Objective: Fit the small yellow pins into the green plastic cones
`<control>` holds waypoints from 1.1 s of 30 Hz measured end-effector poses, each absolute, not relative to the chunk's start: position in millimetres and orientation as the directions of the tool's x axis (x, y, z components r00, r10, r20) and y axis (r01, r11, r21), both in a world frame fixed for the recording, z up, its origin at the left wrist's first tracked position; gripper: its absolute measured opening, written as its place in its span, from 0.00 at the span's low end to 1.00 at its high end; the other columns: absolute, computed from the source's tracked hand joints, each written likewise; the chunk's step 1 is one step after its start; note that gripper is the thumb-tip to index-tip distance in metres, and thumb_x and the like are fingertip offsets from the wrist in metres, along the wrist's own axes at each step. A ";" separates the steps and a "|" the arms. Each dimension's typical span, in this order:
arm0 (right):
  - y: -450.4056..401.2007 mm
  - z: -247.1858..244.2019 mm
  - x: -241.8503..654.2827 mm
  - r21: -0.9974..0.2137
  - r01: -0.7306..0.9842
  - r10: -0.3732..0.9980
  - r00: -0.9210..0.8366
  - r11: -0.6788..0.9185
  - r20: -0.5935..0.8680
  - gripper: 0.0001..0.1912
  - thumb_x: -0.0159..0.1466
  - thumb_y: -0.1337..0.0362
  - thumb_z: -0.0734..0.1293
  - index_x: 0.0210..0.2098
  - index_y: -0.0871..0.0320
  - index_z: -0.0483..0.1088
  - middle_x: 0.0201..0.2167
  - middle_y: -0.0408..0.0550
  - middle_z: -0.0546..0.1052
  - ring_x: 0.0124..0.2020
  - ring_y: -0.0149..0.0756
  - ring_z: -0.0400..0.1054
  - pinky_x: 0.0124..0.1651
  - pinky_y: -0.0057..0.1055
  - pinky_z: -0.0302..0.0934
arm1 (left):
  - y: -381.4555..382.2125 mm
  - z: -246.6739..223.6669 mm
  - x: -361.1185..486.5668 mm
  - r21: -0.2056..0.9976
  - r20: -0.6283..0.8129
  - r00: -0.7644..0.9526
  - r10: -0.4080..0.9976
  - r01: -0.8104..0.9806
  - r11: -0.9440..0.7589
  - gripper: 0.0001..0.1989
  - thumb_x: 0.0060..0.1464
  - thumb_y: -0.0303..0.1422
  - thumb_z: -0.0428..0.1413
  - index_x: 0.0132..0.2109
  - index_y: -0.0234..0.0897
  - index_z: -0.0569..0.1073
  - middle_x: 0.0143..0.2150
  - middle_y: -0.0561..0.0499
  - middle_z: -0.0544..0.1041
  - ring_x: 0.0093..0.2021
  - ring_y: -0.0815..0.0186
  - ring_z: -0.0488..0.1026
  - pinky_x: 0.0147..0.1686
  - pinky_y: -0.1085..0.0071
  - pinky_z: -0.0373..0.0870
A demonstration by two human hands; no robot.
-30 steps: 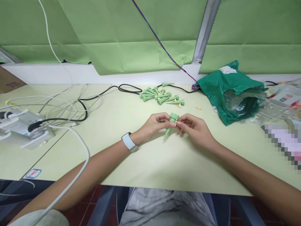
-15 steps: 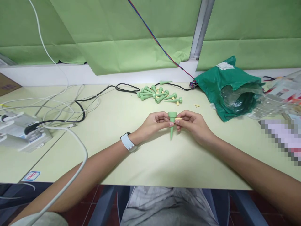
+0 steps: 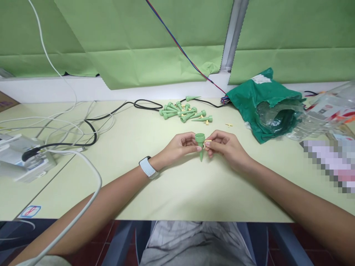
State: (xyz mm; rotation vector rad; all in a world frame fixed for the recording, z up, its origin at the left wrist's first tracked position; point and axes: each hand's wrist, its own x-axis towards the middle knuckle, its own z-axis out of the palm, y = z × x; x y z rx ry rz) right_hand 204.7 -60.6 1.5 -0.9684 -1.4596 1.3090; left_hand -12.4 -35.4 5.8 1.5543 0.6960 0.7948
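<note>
Plainly, the left hand [image 3: 185,143] pinches the spike [image 3: 200,141], near upright and point down, from its left; the right hand [image 3: 227,146], nearer the valve [image 3: 208,140], grips it at the spike's right, contact unclear.

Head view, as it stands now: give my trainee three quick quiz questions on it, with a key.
1. What does the right hand pinch?
(a) a black cable
(b) a small yellow piece
(c) a sheet of paper

2. True or false: the left hand holds a green spike with its pointed end down.

3. Fill in the blank: as pictured, the loose yellow fitting on the table lies to the ____ of the pile of green spikes.

Key: 1 (b); 2 true; 3 right.
</note>
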 end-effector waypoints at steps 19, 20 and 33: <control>-55.4 0.9 214.8 -0.998 -0.059 0.982 -0.183 0.031 0.042 0.19 0.52 0.53 0.81 0.33 0.58 0.73 0.27 0.46 0.79 0.23 0.34 0.71 0.28 0.32 0.67 | -31.3 4.0 -14.4 0.975 -0.012 0.581 0.814 -0.173 0.137 0.13 0.53 0.36 0.69 0.37 0.31 0.77 0.34 0.50 0.75 0.34 0.68 0.73 0.40 0.68 0.71; -53.1 1.2 217.4 -0.996 -0.017 0.986 -0.145 0.083 0.085 0.19 0.53 0.52 0.80 0.33 0.58 0.74 0.27 0.46 0.79 0.24 0.34 0.71 0.28 0.33 0.67 | -31.0 4.2 -14.5 0.970 -0.021 0.579 0.815 -0.185 0.156 0.13 0.53 0.35 0.70 0.37 0.31 0.77 0.34 0.50 0.75 0.34 0.68 0.73 0.40 0.68 0.72; 1.6 -18.8 280.6 -0.538 0.807 0.872 0.060 0.244 0.485 0.08 0.61 0.60 0.69 0.35 0.55 0.80 0.32 0.47 0.83 0.31 0.40 0.73 0.38 0.35 0.60 | -30.6 2.5 -13.8 0.980 -0.021 0.566 0.824 -0.153 0.130 0.13 0.52 0.35 0.69 0.36 0.32 0.75 0.34 0.51 0.74 0.34 0.70 0.72 0.39 0.69 0.72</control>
